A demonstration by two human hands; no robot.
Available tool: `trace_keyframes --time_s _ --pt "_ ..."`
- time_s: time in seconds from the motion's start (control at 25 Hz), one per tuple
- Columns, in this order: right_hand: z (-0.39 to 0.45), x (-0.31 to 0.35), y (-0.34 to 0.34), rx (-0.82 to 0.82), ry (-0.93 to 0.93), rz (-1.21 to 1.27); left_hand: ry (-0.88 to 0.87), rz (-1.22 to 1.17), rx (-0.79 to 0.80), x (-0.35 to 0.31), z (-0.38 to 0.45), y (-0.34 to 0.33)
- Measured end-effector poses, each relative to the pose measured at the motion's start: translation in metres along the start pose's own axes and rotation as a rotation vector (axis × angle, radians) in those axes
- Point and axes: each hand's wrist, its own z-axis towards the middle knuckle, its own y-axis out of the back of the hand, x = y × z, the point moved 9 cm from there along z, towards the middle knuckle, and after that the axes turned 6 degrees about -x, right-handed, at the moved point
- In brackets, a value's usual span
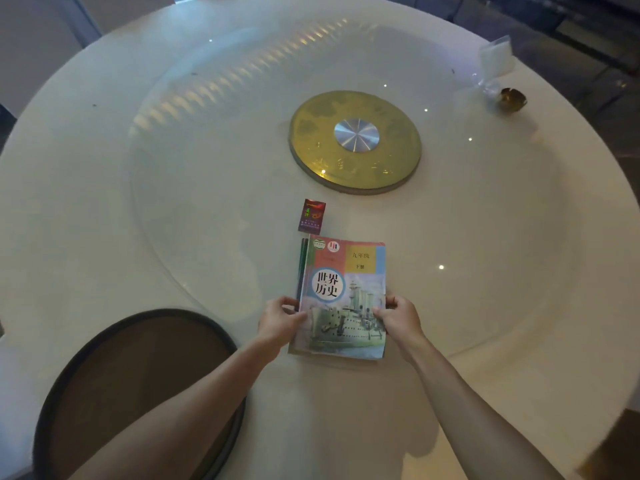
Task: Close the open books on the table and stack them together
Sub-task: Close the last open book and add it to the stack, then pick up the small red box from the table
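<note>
White counter (485, 306): my closed books (343, 292) are lying stacked.
Hands: left hand (282, 318) and right hand (398, 317) are gripping the stack's edges, squaring.
Left: I am only aligning.

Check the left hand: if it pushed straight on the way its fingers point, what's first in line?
The left hand points right, into the spine side of the book stack it already touches. So the stack comes first; beyond it is the right hand at the opposite edge.
</note>
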Motion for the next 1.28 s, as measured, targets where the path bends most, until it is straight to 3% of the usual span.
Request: trace_keyframes --time_s 0.4,0.68,0.84,1.0,1.12,1.2,1.28 --pt "-0.008 0.006 -0.013 -0.019 0.217 -0.381 -0.137 0.336 -0.140 -0.010 -0.010 0.010" --pt "0.003 -0.006 -0.020 -0.054 0.189 -0.360 -0.168 0.260 -0.036 -0.006 -0.010 -0.003" --pt "0.008 -0.011 -0.021 -0.037 0.126 -0.374 -0.049 0.192 0.008 0.001 0.002 0.003" --pt "0.004 0.035 -0.003 -0.137 0.122 -0.415 -0.056 0.164 -0.022 -0.031 0.037 0.017" --pt "0.022 0.100 -0.008 -0.213 0.295 -0.362 -0.085 0.077 -0.046 -0.073 0.071 0.023" --pt "0.038 0.140 -0.024 -0.165 0.396 -0.316 -0.103 0.025 -0.017 -0.099 0.089 0.020" --pt "0.056 0.168 -0.050 -0.016 0.415 -0.287 -0.130 0.013 0.001 -0.121 0.104 0.014"
